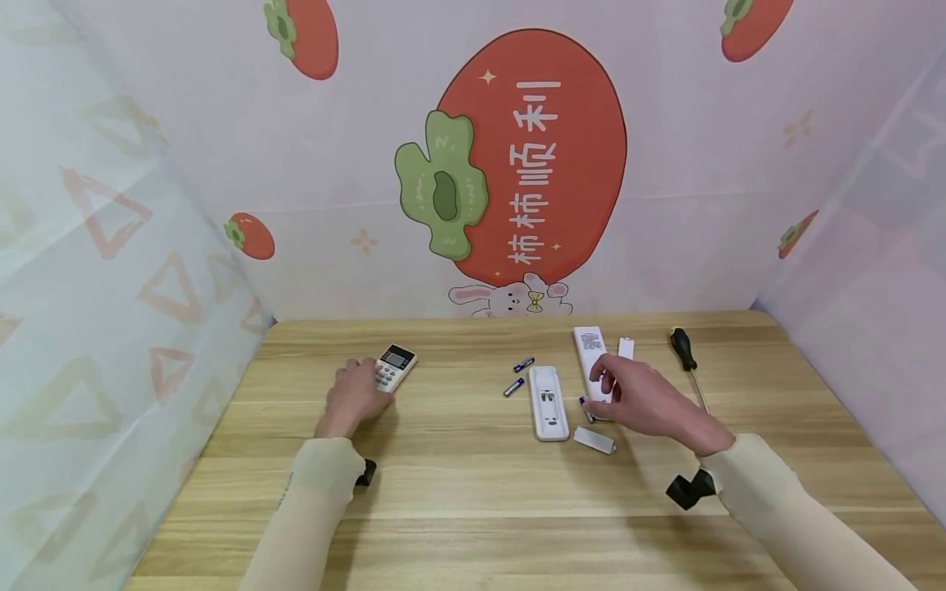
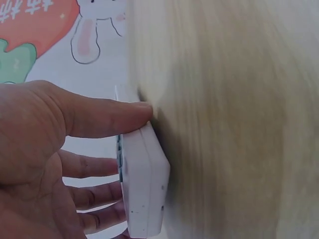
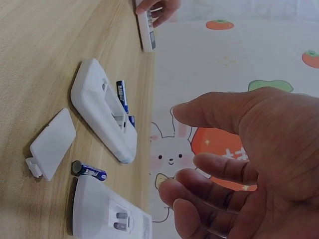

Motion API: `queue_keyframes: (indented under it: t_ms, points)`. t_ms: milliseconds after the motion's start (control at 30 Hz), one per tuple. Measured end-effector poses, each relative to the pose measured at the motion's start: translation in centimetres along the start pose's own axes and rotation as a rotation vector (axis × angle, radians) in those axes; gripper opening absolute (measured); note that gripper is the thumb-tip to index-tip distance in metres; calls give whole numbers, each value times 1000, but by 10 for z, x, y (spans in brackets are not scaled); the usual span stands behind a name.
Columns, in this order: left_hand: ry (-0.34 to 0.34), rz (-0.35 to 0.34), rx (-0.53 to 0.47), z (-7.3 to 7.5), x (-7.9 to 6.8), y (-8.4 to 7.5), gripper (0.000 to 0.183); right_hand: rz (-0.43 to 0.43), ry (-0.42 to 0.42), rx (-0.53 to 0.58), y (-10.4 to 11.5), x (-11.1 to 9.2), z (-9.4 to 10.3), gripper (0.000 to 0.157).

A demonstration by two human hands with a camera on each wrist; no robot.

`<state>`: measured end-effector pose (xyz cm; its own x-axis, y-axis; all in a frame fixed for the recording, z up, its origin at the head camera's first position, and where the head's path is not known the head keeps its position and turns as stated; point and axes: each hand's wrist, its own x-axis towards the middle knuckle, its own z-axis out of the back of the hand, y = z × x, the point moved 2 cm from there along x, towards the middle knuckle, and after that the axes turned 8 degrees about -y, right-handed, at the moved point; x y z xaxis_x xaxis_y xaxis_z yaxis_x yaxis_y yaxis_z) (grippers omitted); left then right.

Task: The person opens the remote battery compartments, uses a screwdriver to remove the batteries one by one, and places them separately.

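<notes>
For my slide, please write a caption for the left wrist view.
Left hand gripping a pale remote at a wood-grain tabletop.

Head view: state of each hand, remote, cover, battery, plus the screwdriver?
Left hand: gripping left remote
Right hand: open, empty
Left remote: buttons up, gripped
Middle remote: face down, cover off
Right remote: face down, cover off
Near cover: detached, on table
Far cover: detached, on table
Batteries: three loose
Screwdriver: lying on table

- Back wall [image 1: 369, 164] is printed with red fruit [image 1: 580, 164] and a rabbit [image 1: 510, 299].
- Left wall [image 1: 44, 328] is patterned with triangles [image 1: 111, 246].
- Table [image 1: 458, 501] is finished in wood grain.
</notes>
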<state>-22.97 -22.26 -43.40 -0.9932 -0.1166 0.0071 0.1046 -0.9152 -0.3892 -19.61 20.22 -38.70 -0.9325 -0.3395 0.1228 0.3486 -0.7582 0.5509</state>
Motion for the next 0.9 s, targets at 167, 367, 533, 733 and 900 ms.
queue_keyframes:
  t_ms: [167,367,533,733,900]
  points:
    - [28,-39,-15,0,-3,-10,74,0,1,2,-1,0,-1,38]
    - [85,-80,-56,-2,-8,-26,75,18,-1,0,-1,1,-2,36]
    - [137,-110,-73,-3,-13,-39,73,14,7,7,0,2,-2,36]
    - [186,-161,-86,-6,-19,-53,71,11,16,26,1,2,-3,33]
    - [235,-236,-90,-8,-25,-66,69,19,11,32,2,1,-4,31]
